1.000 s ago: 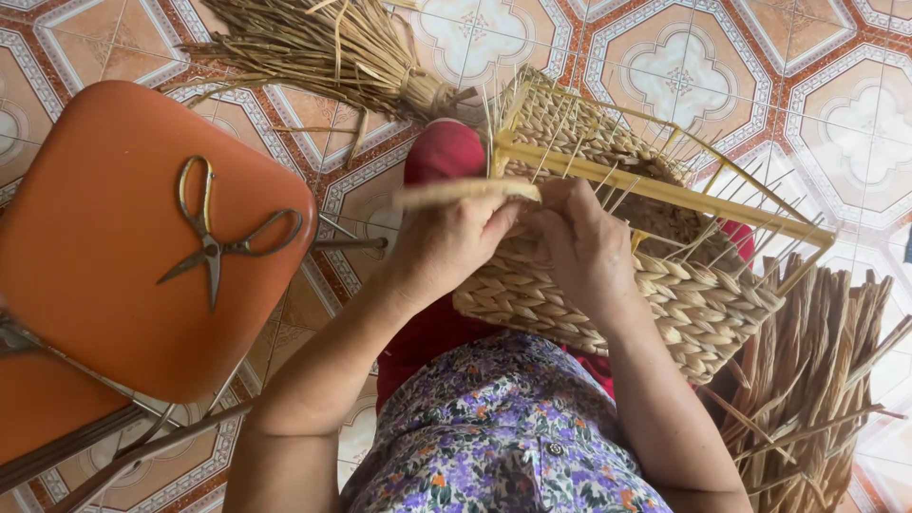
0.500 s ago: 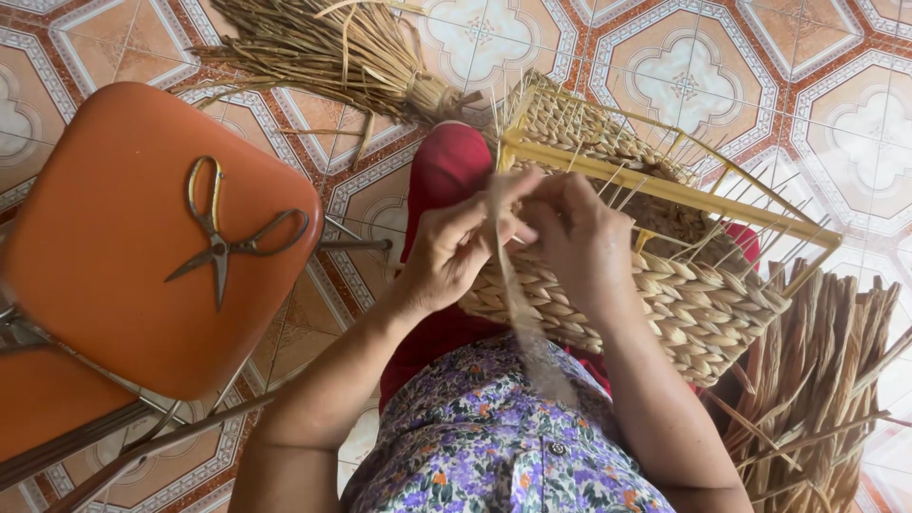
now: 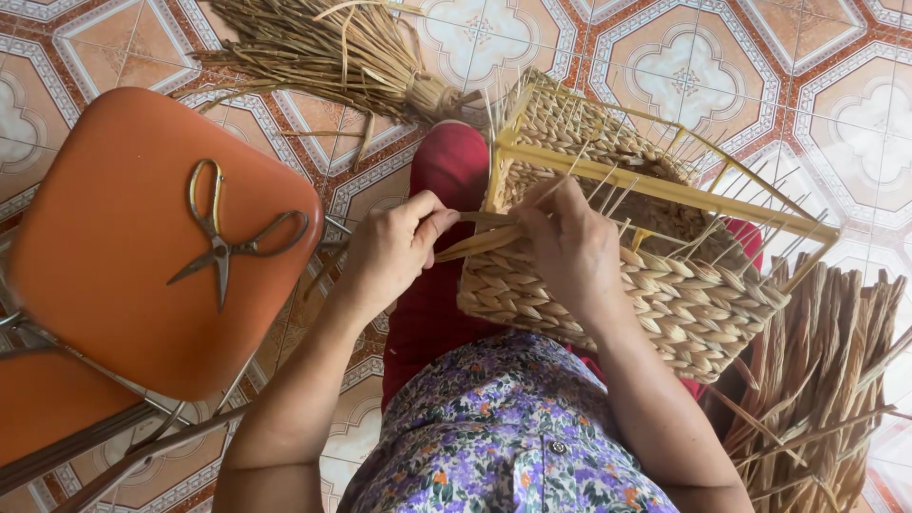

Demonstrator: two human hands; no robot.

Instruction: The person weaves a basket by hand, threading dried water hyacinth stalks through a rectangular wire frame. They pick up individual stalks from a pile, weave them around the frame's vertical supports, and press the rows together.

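Together, the left hand point(image 3: 394, 249) and right hand point(image 3: 568, 249) pinched a flat straw strand point(image 3: 475, 236) against the woven basket point(image 3: 665, 294) on the person's lap.

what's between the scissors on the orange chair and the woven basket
In the head view, the left hand lies between the scissors and the basket, pinching a flat straw strand.

Stool point(image 3: 123, 285) crowds left; reed pile point(image 3: 826, 380) perhaps blocks right.
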